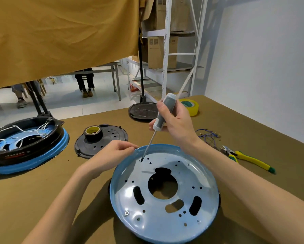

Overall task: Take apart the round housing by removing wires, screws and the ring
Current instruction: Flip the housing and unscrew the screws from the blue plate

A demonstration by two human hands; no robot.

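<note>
Work surface: table (253,124) covered in olive-brown cloth, running from the near edge to a white wall (270,59) at far right.

Round housing (165,194): pale blue metal dish, near centre-right on the table, open side up, with a large central hole, slots and small screw holes.

Right hand (175,124): fingers wrapped round the grey handle of a screwdriver (158,124), held tilted, tip down on the housing floor at its far left.

Left hand (116,152): fingers loosely curled, resting at the housing's far-left rim; whether it pinches anything cannot be told.

Second housing (24,147): far left, blue with black ring, white wires inside.

Black disc (102,143): between the two housings, with a roll of black tape (93,132) on it. Another black disc (142,110) lies farther back.

Yellow tape roll (191,106): far right.

Loose blue wires (207,136) and yellow-green pliers (248,159): right of the housing.

Room: ochre cloth (59,32) hanging at far left; white shelving (167,50) with cardboard boxes (158,51); legs of seated persons (85,81) beyond.
</note>
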